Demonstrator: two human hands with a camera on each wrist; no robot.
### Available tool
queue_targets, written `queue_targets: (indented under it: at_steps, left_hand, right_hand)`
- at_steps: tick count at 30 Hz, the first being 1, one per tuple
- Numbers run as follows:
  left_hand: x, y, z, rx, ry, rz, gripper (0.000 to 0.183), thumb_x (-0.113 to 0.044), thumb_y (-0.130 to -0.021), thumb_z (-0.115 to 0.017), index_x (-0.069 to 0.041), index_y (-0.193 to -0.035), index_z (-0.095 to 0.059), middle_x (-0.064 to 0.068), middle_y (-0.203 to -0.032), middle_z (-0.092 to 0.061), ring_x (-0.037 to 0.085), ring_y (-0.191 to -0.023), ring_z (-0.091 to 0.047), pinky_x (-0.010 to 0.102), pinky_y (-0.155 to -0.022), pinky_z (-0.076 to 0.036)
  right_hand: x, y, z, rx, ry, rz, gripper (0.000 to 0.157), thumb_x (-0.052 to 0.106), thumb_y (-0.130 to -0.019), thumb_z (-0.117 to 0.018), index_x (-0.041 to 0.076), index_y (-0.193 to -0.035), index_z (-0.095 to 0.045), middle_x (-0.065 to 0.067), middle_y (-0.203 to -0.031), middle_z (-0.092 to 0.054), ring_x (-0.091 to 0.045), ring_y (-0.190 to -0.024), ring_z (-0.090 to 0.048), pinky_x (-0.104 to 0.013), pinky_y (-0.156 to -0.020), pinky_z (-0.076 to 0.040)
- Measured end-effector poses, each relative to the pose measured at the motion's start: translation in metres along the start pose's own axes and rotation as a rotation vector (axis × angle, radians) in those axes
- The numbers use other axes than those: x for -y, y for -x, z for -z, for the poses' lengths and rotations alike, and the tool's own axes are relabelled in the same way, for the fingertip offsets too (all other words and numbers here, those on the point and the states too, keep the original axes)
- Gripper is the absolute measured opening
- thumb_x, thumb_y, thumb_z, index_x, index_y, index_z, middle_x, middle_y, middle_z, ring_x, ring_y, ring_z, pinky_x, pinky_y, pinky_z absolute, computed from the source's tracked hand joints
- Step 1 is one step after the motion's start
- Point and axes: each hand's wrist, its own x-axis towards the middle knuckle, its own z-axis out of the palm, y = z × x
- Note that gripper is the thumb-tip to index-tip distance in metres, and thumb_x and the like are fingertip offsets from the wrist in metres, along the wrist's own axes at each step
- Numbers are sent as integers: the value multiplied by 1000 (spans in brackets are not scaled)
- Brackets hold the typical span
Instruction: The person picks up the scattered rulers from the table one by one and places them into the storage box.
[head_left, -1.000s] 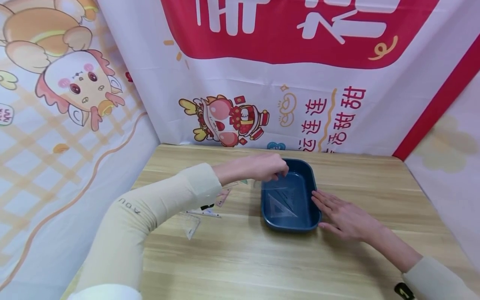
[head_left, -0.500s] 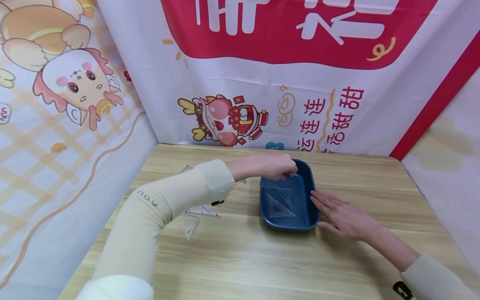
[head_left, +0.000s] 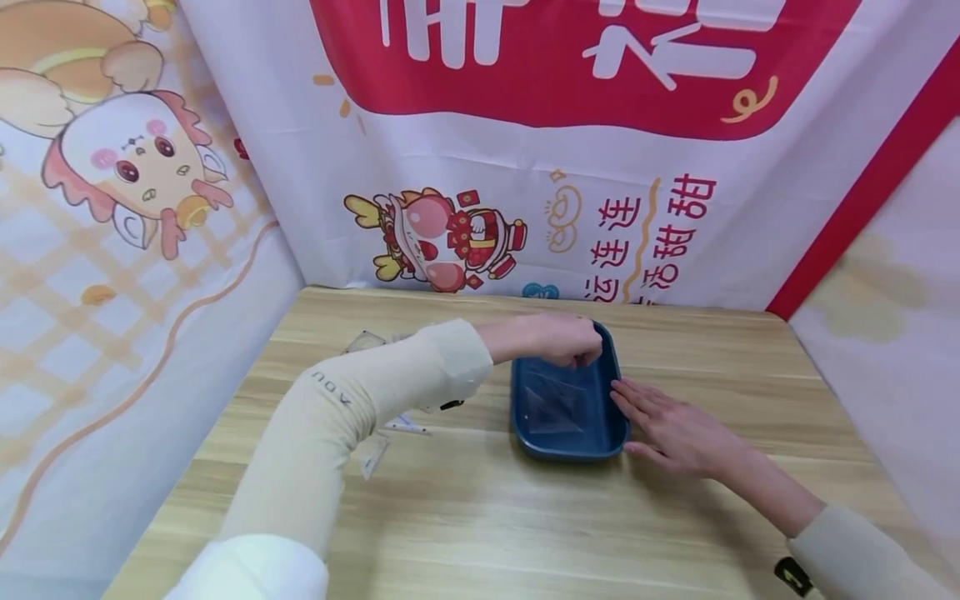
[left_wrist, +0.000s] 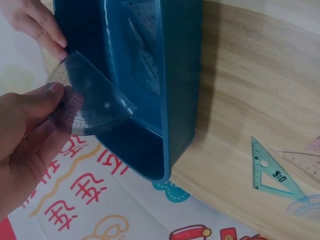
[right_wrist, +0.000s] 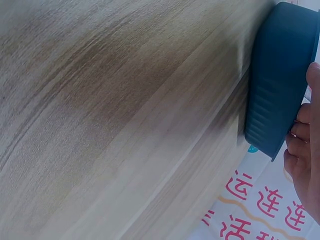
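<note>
Over the far part of a dark blue plastic bin (head_left: 570, 455), my left hand (head_left: 568, 340) pinches a clear protractor (left_wrist: 95, 100) between thumb and fingers. The left wrist view shows the protractor above the bin's opening, tilted. A transparent set square (left_wrist: 145, 50) lies on the bin floor, with a slim pointed piece beside it. My right hand (head_left: 678, 429) touches the bin's right side, its fingers nearly straight along the wall. In the right wrist view, the fingers (right_wrist: 299, 150) rest at the bin's rim.
On the wooden table left of the bin lie a green set square (left_wrist: 270, 175), a bluish protractor (left_wrist: 306, 206) and several other clear drawing tools, partly hidden by the left sleeve (head_left: 420, 367). A printed cloth (head_left: 465, 150) hangs behind the table.
My left hand has moved a little right, further over the bin's far part. The right hand stays against the bin's side. The whole head view has shifted slightly.
</note>
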Motion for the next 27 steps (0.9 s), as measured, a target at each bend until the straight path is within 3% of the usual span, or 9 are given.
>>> queue_targets:
  at_steps: [8, 14, 20, 27]
  left_hand:
    - [-3, -14, -4, 67, 23, 44, 14, -9, -96, -65, -16, -106, -72, -3, -108, -71, 9, -95, -66, 23, -87, -54]
    - [-7, -18, -8, 103, 14, 27, 18, -12, -96, -64, -16, -112, -72, -3, -111, -72, 8, -95, -67, 23, -89, -54]
    - [-8, -11, -9, 47, -33, 67, 16, -16, -99, -62, -16, -111, -72, -2, -106, -71, 12, -90, -64, 25, -89, -55]
    - [-7, -1, -2, -6, -59, 53, 15, -12, -99, -61, -15, -109, -72, 0, -107, -71, 13, -95, -65, 26, -88, -54]
  right_hand:
    - [0, -1, 0, 18, 3, -3, 75, 57, -102, -40, 2, -152, -37, -16, -162, -30, -31, -150, -31, -49, -118, -35]
    - [0, -1, 0, 25, 6, -1, 74, 56, -102, -39, 2, -152, -36, -16, -162, -30, -31, -150, -30, -49, -118, -34]
    - [1, -2, -1, 12, -6, -5, 74, 56, -102, -40, 1, -152, -37, -17, -162, -31, -31, -150, -31, -49, -118, -34]
    - [1, 0, -2, 0, -7, -7, 73, 54, -102, -44, 0, -151, -37, -17, -161, -32, -31, -150, -32, -49, -118, -35]
